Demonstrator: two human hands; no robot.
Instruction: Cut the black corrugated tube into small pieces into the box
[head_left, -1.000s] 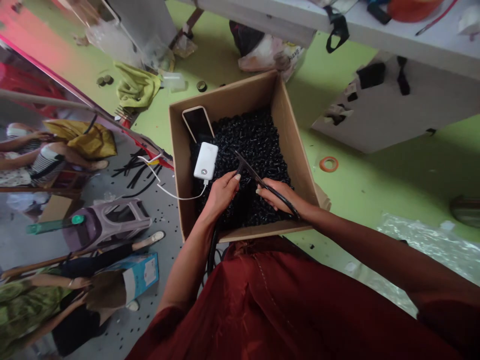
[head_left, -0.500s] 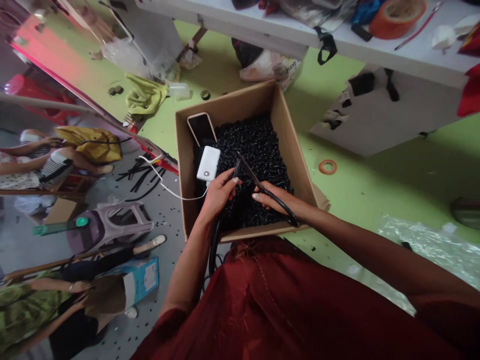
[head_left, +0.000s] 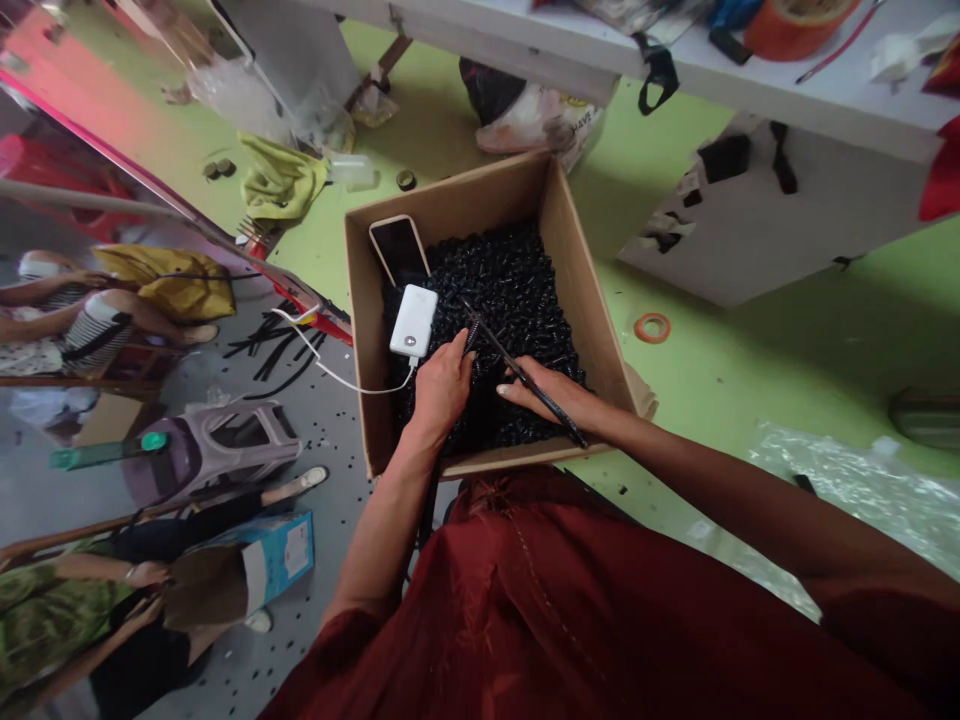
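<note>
My left hand (head_left: 442, 388) is closed around a black ribbed tube (head_left: 472, 335), whose end pokes up past the fingers. The tube's tail hangs down behind my left forearm. In my right hand (head_left: 551, 393) is a pair of dark scissors (head_left: 517, 368), blades slanting up and left close to the tube's end. Whether the blades touch the tube I cannot tell. Both hands are over a cardboard box (head_left: 596, 270) filled with short black cut pieces (head_left: 510, 265). A white power bank (head_left: 414, 320) and a phone (head_left: 400, 248) rest on the pieces at the left.
A white cable (head_left: 341, 380) runs from the power bank over the box's left wall. An orange tape roll (head_left: 652, 328) lies on the green floor at right. A white table (head_left: 720, 85) stands beyond the box. Two people sit at left near a purple stool (head_left: 217, 455).
My left hand has rolled over, its back now facing up more. The scissors have turned so their handle loop shows edge-on. The whole view has shifted slightly.
</note>
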